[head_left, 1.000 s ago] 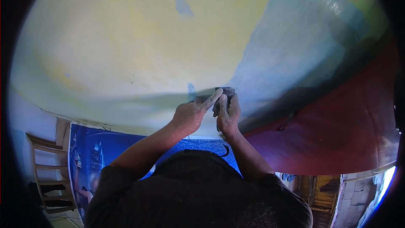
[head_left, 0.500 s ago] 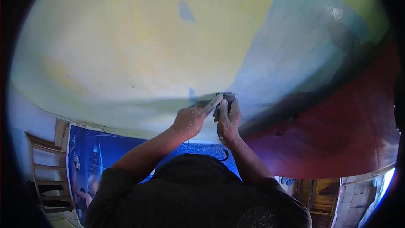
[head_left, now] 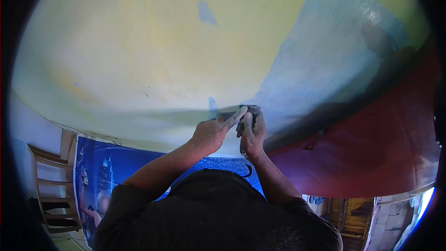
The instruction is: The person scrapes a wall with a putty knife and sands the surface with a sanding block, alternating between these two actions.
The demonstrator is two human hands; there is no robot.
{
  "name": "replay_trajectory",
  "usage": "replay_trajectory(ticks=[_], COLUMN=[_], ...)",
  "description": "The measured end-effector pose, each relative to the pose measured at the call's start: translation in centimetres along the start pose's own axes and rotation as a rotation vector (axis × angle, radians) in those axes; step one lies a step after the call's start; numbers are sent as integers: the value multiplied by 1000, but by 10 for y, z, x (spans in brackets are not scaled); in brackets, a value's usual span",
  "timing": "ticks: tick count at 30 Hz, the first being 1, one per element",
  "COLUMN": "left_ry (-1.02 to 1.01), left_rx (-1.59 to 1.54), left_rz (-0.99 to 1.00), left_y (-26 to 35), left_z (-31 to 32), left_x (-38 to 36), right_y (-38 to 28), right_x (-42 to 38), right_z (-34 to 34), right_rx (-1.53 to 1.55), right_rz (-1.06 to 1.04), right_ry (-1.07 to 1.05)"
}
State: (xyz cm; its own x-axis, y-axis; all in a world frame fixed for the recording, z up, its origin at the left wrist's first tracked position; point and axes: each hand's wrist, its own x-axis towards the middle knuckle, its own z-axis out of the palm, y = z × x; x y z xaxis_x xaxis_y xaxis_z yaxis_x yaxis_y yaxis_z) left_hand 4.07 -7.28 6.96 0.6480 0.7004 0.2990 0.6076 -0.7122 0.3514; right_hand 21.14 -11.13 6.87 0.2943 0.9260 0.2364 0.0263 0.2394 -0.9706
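A pale yellow wall point(head_left: 139, 65) with a bluish-grey patch point(head_left: 306, 56) fills the upper view. My right hand point(head_left: 253, 137) is closed round a small, dark, flat-edged tool point(head_left: 253, 108), held against the wall at the lower tip of that patch. Its exact kind is hard to make out. From the left, my left hand point(head_left: 209, 135) presses a stretched finger onto the tool; its other fingers are curled and partly hidden. Pale dust covers both hands and the forearms.
Dark red sheeting point(head_left: 362, 158) hangs at the right. Lower left, a blue printed banner point(head_left: 93, 158) is beside a wooden rack point(head_left: 51, 181). Wooden boards point(head_left: 353, 214) and a grey block wall point(head_left: 390, 218) show at lower right.
My hands and the tool sit slightly lower in view, still together at the same part of the wall. The view itself has shifted a little.
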Motion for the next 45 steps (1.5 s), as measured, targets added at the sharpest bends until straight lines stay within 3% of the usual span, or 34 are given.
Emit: replay_trajectory(ticks=[5, 9, 12, 13, 16, 24, 29, 33, 36, 38, 45], left_ry=[59, 46, 67, -66, 69, 17, -31, 23, -107, -25, -48], left_rx=[-87, 3, -78, -10, -16, -44, -9, -118, -13, -21, -28], left_rz=[-9, -4, -11, -101, -2, -29, -71, -19, -93, -47, -53], left_y=[5, 5, 6, 11, 8, 8, 12, 12, 12, 8, 8], left_z=[-6, -5, -7, -16, -8, -11, -10, -18, -14, -10, -8], left_x=[-2, 0, -1, 1, -1, 1, 2, -1, 4, 5, 3], right_y=[-10, 3, -8, -10, -4, -7, -6, -15, -9, -6, -7], right_x=[-1, 0, 1, 0, -1, 0, 0, -1, 1, 3, 1], right_z=[3, 3, 3, 5, 2, 3, 4, 3, 1, 3, 2], right_rx=[8, 66, -23, 9, -13, -15, -17, -30, -29, -22, -9], right_rz=[-85, -1, -87, -95, -53, -95, -18, -107, -29, -37, -22], right_ry=[-8, 28, 14, 22, 29, 29, 58, 22, 40, 57, 62])
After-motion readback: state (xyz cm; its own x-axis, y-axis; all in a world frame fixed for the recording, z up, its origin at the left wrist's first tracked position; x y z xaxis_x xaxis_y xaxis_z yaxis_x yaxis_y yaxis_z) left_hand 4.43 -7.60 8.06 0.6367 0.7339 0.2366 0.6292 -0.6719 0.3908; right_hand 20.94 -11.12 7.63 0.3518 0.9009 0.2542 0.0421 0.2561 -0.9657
